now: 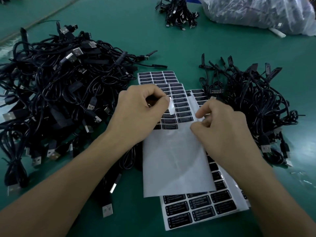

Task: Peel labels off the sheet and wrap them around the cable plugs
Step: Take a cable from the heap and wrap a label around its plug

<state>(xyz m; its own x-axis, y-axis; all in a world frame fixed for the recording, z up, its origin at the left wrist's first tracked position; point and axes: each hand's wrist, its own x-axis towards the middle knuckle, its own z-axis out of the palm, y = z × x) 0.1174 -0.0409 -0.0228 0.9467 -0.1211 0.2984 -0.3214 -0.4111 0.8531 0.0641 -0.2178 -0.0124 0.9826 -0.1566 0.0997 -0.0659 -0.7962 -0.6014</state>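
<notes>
The top label sheet (176,159) lies in front of me, its lower part bare white and rows of black labels left at its far end. My left hand (140,115) is curled above the sheet's left edge. It pinches a peeled label (171,106) with the pale back showing, and something dark sits inside the fist, hidden too far to name. My right hand (222,130) has its fingers curled and pinches the sheet's right edge; motion blur hides the exact grip. Piles of black cables with USB plugs lie to the left (56,86) and right (248,103).
A second sheet (196,207) of "LED CONTROLLER" labels lies under the top one, and a third sheet (157,76) sticks out behind. A tied cable bundle (181,12) and a plastic bag (256,12) sit at the back of the green table (119,31).
</notes>
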